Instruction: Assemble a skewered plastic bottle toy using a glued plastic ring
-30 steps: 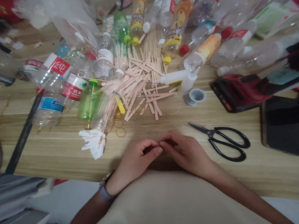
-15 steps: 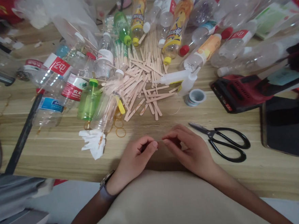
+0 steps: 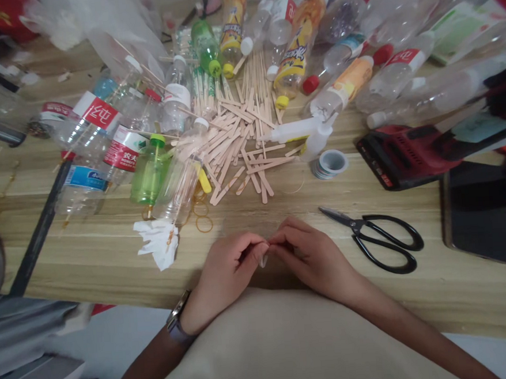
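Head view, from where I stand: left hand [image 3: 226, 266] and right hand [image 3: 322, 259] low over the near edge of the worktop [image 3: 246, 217], fingertips meeting. Grip: both pinched together on a small pale scrap [image 3: 264, 261], one end dangling below the left thumb. Too small to say what it is.

Progress, my reading: scrap in hand, not set down or fixed to anything; handling unfinished. How much it needs, cannot tell. Far side, left: green bottle [image 3: 150, 173] with a stick showing at its cap, other bottles near it also with sticks; that group looks partly worked. Right-hand group, e.g. red-labelled bottle [image 3: 404, 66]: no sticks seen, looks untouched. Wooden sticks [image 3: 228, 142] loose in a heap, plenty unused.

Scissors [image 3: 356, 225] beside the right hand, blades together, unheld. White tissue [image 3: 157, 242] left of the hands, crumpled, near the bottles.
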`<state>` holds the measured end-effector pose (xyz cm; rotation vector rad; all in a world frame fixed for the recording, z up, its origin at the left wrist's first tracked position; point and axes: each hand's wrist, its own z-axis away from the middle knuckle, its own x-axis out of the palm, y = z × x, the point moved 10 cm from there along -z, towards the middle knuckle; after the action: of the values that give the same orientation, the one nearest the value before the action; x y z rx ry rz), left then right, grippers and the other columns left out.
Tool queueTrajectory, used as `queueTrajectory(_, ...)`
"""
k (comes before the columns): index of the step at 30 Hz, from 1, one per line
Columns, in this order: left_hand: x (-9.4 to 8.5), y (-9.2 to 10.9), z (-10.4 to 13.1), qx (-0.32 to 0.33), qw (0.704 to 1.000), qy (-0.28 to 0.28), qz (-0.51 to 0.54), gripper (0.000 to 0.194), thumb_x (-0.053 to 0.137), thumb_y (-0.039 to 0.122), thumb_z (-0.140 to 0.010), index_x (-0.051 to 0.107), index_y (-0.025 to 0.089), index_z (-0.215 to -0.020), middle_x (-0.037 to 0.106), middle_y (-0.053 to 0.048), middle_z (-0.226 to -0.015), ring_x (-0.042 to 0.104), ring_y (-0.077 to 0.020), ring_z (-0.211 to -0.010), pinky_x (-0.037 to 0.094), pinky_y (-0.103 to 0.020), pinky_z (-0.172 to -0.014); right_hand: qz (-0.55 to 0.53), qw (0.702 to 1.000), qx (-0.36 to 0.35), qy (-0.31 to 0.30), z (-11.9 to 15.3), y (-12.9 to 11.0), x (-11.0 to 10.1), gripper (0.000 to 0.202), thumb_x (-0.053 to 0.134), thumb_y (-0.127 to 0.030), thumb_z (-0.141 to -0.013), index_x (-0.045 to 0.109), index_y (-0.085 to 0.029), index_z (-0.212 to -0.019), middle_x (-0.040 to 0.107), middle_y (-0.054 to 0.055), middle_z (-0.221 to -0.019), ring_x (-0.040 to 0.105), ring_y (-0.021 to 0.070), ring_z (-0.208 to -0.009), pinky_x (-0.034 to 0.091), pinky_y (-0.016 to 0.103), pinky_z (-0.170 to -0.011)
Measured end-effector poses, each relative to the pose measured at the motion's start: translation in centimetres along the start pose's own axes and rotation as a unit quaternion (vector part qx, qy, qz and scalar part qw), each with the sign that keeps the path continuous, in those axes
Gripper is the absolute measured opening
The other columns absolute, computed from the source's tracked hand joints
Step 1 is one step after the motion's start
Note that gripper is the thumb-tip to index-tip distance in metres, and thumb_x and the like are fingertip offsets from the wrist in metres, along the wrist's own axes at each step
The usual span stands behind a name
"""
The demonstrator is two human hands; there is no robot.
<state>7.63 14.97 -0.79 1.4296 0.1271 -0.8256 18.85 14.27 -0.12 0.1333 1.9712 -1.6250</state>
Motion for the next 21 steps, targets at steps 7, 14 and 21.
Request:
queueTrajectory(7, -0.3, 0.2, -0.1, -0.003, 1.0, 0.015, 0.004, 0.02, 0.052, 0.028, -0.092, 0.066, 0.019, -0.08, 0.064, 0.004, -0.065, 0.054, -0.0103, -0.059, 0.039, -0.022, -0.059, 0.057, 0.996, -0.049, 0.045, 0.1, -1.4, -0.7, 0.015, 0.056, -0.014, -0.089, 0.067, -0.02, -0.08, 0.056, 0.002, -0.075, 0.057, 0.0149, -0.069, 0.046, 0.025, -0.059)
queueTrajectory(14, 0.8, -0.7, -0.4, -0.062, 0.994, -0.046, 0.08, 0.02, 0.053, 0.028, -0.09, 0.065, 0.019, -0.077, 0.068, 0.002, -0.07, 0.059, -0.0125, -0.064, 0.043, -0.023, -0.06, 0.235, 0.935, -0.241, 0.111, 1.8, -4.7, -0.8, 0.017, 0.058, -0.013, -0.089, 0.062, -0.019, -0.074, 0.065, 0.015, -0.12, 0.061, 0.0211, -0.086, 0.053, 0.036, -0.07)
queueTrajectory(21, 0.4, 0.6, -0.2, 0.021, 0.997, -0.021, -0.076, 0.021, 0.05, 0.026, -0.094, 0.07, 0.021, -0.092, 0.075, -0.002, -0.087, 0.066, -0.0172, -0.08, 0.046, -0.027, -0.069, 0.116, 0.971, -0.204, 0.053, 1.1, -4.1, -0.7, 0.018, 0.052, -0.007, -0.089, 0.058, -0.022, -0.079, 0.072, 0.006, -0.083, 0.061, 0.0184, -0.073, 0.053, 0.032, -0.064)
